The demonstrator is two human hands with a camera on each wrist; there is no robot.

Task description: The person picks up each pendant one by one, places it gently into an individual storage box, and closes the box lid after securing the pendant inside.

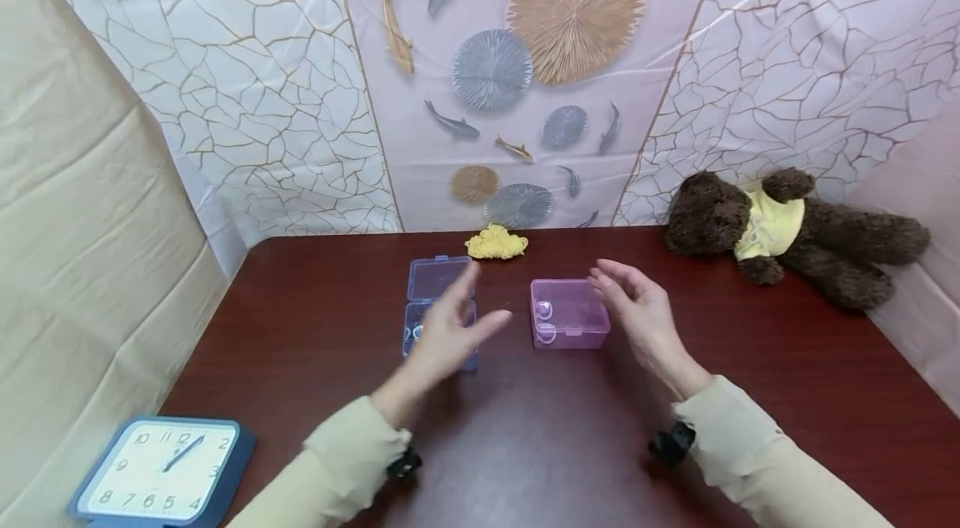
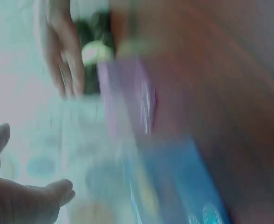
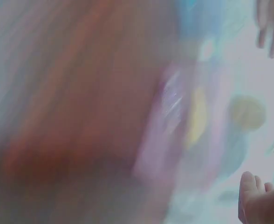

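Observation:
My left hand (image 1: 447,328) hovers over a small clear blue plastic box (image 1: 442,278), thumb and fingers spread with nothing between them. The blue box's lid is raised, and a small shiny item (image 1: 417,332) shows inside; my hand hides part of the box. To its right is a clear pink plastic box (image 1: 573,336) with small ring-like items (image 1: 545,321) at its left side. Beside that box's right edge, my right hand (image 1: 643,318) is held up with its fingers loosely extended, holding nothing. Both wrist views are blurred; the pink box (image 2: 127,100) appears in the left one.
A yellow bundle of yarn or cord (image 1: 497,243) lies at the table's back edge. A brown teddy bear (image 1: 780,232) in a yellow shirt lies at the back right. A blue clock (image 1: 161,470) stands at the front left. Patterned cloth hangs behind the dark red table (image 1: 322,328).

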